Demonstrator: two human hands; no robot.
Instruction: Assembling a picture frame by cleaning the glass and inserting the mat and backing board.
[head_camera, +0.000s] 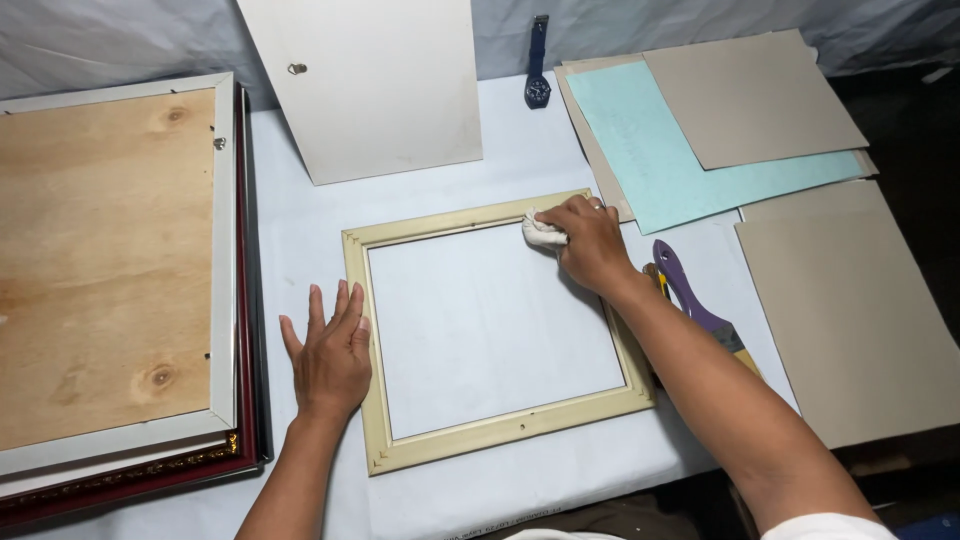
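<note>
Two hands on a pale frame (497, 330) lying flat on a white table (290, 210).

The right hand (592, 243) reaches across from the lower right, forearm stretched diagonally over the frame's right side, fingers curled down and pinching a small white cloth (541, 232) against the frame's upper right inner corner. The left hand (330, 355) lies palm down, fingers straight and slightly spread, pressed flat on the table with its thumb side touching the frame's left rail. The frame sits in the middle of the table, back side up. A purple-handled brush (692, 296) lies just beside the right forearm. Stacked frames (120, 290) with a plywood back lie at the left, a grey board (375, 85) leans at the top, a watch (537, 88) beside it, and grey and teal sheets (700, 130) at the right.
</note>
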